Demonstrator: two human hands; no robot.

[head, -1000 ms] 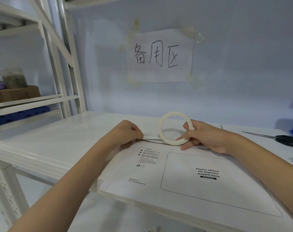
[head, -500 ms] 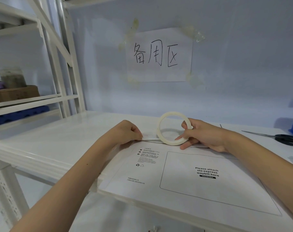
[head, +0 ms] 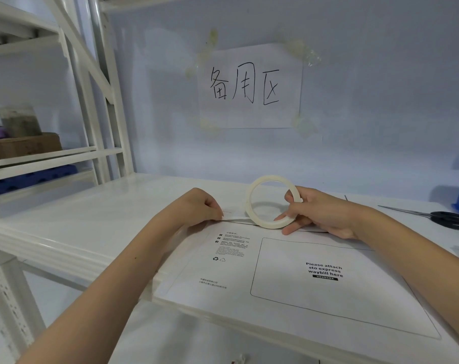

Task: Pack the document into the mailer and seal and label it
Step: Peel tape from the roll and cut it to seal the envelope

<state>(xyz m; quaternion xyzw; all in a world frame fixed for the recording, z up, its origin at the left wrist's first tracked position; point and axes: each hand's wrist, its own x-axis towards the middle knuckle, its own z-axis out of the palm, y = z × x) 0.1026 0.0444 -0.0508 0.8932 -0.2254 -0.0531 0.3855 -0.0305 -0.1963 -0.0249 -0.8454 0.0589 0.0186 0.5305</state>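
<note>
Now left hand (head: 197, 208) pinches the tape end at the mailer (head: 302, 279) flap's left. Right hand (head: 317, 214) grips the tape roll (head: 273, 204) just beside it; flap runs rightward along the counter's (head: 105, 219) far side.

Two bare forearms and hands are seen from the head cam; nothing else of the person is shown. No sleeve, glove, watch, ring or band is worn on either arm within the frame. The left hand (head: 197, 208) is seen w/ the back toward the cam; knuckles are visible, nails are hidden. The left forearm is shown bare from wrist to approx. the elbow, at the bottom edge; one small dark mole is seen on it near the wrist. The right hand (head: 320, 215) is shown w/ short, unpainted nails on thumb and finger. The right forearm is cut off by the right edge.
</note>
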